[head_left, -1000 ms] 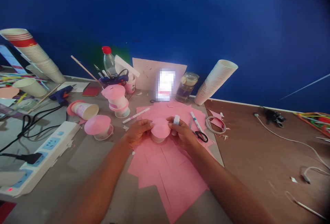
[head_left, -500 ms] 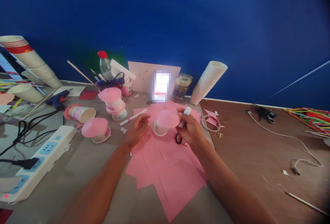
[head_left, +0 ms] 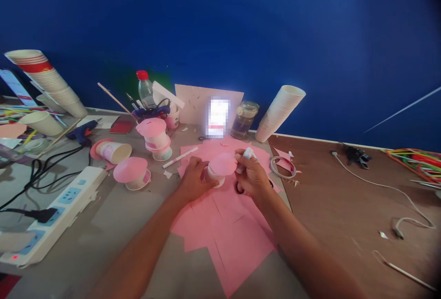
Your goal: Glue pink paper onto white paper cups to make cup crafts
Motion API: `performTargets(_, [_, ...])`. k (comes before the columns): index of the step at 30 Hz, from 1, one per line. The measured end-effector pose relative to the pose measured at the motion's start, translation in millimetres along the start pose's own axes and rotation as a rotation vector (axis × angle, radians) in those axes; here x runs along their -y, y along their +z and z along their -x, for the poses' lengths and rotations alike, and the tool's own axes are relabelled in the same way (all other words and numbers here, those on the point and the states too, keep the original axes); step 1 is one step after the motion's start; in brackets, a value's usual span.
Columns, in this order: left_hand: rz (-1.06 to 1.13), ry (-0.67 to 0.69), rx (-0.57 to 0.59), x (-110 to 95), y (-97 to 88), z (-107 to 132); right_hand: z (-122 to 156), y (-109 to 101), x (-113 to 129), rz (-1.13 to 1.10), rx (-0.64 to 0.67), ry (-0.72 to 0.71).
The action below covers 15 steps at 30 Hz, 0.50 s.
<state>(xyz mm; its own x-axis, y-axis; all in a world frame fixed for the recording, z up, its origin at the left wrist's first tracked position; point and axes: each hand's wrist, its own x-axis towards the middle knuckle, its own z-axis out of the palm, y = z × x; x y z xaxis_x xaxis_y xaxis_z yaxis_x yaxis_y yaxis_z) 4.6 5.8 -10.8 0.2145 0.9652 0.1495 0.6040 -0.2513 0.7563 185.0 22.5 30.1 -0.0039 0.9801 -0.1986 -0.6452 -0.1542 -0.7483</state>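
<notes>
- Left hand (head_left: pixel 193 180) closed round cup (head_left: pixel 216 176), fingers on its side.
- Cup upside down on pink paper (head_left: pixel 227 225), pink disc (head_left: pixel 223 164) on top.
- Right hand (head_left: pixel 251 177) clamped on glue stick (head_left: pixel 245 157), touching disc edge.
- Scissors (head_left: pixel 239 187) just under right hand.

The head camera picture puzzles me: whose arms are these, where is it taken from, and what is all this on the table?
No machine here: a person wears a camera on the head, looking down at their own bare arms. The left hand steadies a small paper cup capped with a pink paper disc. The right hand has a grip on a small white glue stick beside the disc. Underneath lie pink paper sheets on the table. Similar capped cups, a power strip and stacked cups sit around.
</notes>
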Motion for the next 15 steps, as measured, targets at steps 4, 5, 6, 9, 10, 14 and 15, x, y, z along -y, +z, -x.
performTargets(4, [0.005,0.024,0.0,3.2,0.1,0.7,-0.6,1.7,18.1,-0.175,-0.036,0.008])
performTargets(5, [0.024,0.023,-0.011,3.6,-0.2,0.9,0.4,2.5,22.5,-0.205,-0.037,0.011])
performTargets(6, [0.051,0.017,-0.028,4.0,-1.0,1.2,1.6,3.3,26.4,-0.229,-0.036,0.013])
performTargets(9, [0.157,-0.025,-0.095,5.3,-6.7,2.0,6.1,5.8,33.9,-0.271,-0.041,0.019])
performTargets(10, [0.193,-0.042,-0.114,6.1,-9.5,2.2,7.4,6.5,35.1,-0.279,-0.045,0.022])
performTargets(14, [0.296,-0.082,-0.14,10.8,-19.6,1.8,10.4,7.9,36.4,-0.286,-0.056,0.03])
performTargets(15, [0.311,-0.09,-0.139,12.4,-20.8,1.4,10.7,8.1,36.5,-0.282,-0.057,0.032])
